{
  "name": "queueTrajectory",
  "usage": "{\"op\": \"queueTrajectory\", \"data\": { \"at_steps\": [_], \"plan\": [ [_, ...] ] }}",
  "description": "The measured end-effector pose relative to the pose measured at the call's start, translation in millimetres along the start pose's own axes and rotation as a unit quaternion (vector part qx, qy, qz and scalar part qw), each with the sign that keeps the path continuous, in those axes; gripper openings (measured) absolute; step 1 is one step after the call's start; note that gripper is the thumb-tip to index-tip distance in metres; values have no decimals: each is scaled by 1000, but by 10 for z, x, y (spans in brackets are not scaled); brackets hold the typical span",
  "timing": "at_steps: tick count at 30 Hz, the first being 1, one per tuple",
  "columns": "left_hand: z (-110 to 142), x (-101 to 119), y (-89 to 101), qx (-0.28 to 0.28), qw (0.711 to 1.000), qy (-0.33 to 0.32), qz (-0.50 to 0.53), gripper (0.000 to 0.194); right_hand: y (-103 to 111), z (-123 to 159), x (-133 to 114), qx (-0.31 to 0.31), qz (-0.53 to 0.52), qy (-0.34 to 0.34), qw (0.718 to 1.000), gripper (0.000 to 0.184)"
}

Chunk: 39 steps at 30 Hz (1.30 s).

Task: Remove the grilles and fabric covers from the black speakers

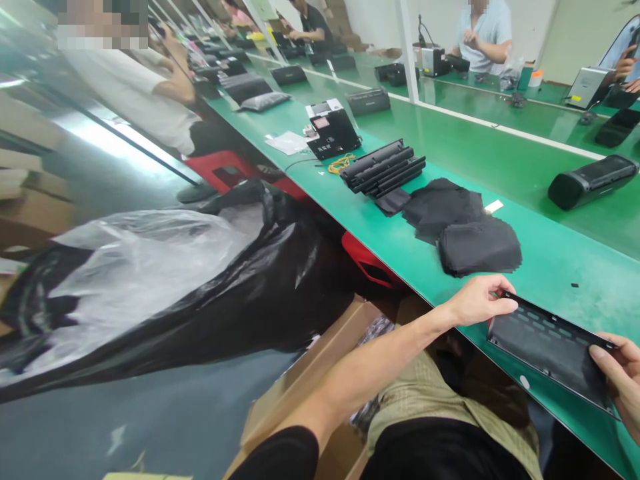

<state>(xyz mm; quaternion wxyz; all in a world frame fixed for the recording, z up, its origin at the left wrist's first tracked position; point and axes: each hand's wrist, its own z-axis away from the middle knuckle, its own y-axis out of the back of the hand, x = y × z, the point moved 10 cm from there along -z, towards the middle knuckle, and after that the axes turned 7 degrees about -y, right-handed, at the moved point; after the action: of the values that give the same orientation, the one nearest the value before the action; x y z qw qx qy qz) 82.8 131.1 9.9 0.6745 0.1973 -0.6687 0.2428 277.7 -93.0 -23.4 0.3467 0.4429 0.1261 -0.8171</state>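
My left hand [484, 300] pinches the upper left corner of a black plastic panel [550, 350], thumb on its near face. At the panel's right end my right hand [620, 367] grips the edge, partly cut off by the frame. Rows of slots run along the panel's upper side, and dark mesh-like material seems to cover its inner face. The panel is tilted over the bench's front edge. Just beyond my left hand lies a stack of black fabric sheets [480, 247], with another pile of black sheets [440, 203] behind it.
Stacked black panels [383, 167] lie farther along the green bench [540, 247], near a black device [333, 130]. A black speaker [593, 180] rests at the right. A cardboard box [300, 373] and a large black plastic bag [260, 287] are at my left. Several people sit along the line.
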Motion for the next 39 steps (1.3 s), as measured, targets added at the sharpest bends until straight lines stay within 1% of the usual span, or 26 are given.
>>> {"op": "queueTrajectory", "data": {
  "at_steps": [7, 10, 16, 19, 21, 24, 26, 28, 33, 39],
  "plan": [
    [24, 25, 12, 32, 999, -6, 6, 19, -13, 19, 10, 5, 18, 13, 1000, 77],
    [28, 30, 8, 26, 1000, -5, 2, 20, -10, 39, -7, 4, 31, 15, 999, 76],
    [24, 5, 26, 20, 1000, -7, 4, 18, -37, 53, 6, 1, 17, 12, 1000, 82],
    [35, -10, 39, 14, 1000, -4, 16, 19, -29, 46, 2, 7, 17, 13, 1000, 84],
    [49, -18, 46, 3, 999, -1, 36, 25, -3, 29, 12, 13, 23, 4, 1000, 89],
    [83, -29, 33, -27, 996, 2, 90, 43, 32, 17, 51, 13, 15, -10, 1000, 96],
    [110, -37, 21, -45, 991, 4, 128, 54, 34, 37, 70, 4, 11, -1, 1000, 95],
    [131, -47, 28, -47, 988, 5, 146, 59, 22, 69, 95, -7, 20, 11, 1000, 92],
    [148, -64, 44, -41, 990, 5, 136, 55, 13, 106, 152, -8, 18, 15, 1000, 91],
    [123, -49, 54, -35, 990, -9, 138, 41, -33, 119, 174, -30, -12, 15, 999, 90]
  ]
}}
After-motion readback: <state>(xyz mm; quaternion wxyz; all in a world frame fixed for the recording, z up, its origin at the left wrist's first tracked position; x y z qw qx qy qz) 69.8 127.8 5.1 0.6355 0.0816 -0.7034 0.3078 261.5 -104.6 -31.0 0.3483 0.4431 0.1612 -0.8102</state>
